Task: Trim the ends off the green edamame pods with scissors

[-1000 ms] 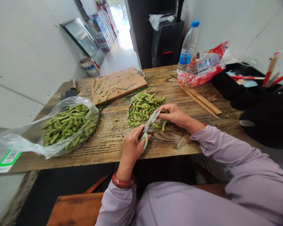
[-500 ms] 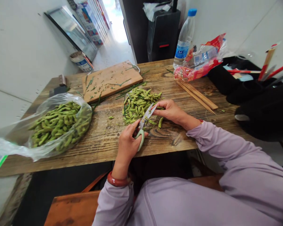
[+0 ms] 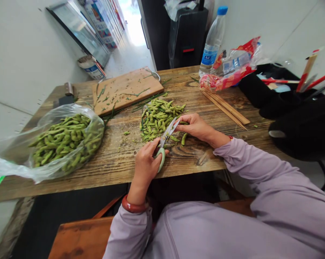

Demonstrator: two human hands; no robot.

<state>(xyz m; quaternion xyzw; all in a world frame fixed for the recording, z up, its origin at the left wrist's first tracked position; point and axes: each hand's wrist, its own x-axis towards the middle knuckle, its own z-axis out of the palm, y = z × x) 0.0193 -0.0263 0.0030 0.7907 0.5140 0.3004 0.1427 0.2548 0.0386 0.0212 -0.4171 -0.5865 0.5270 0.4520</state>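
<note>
My left grip (image 3: 147, 160) wraps the scissors (image 3: 163, 139), my right grip (image 3: 196, 126) pinches a pod (image 3: 184, 123), presumably steadying it for the blades (image 3: 170, 128).

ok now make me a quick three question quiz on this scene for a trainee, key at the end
1. Multiple choice: how are the scissors in the left hand?
a) fully shut
b) open, blades parted
c) out of view

2. True or false: the bottle has a blue cap.

3. Fill the gap: to the left of the pod heap, more green pods lie in a clear plastic ____.

Key: 1. b; 2. true; 3. bag.
</note>
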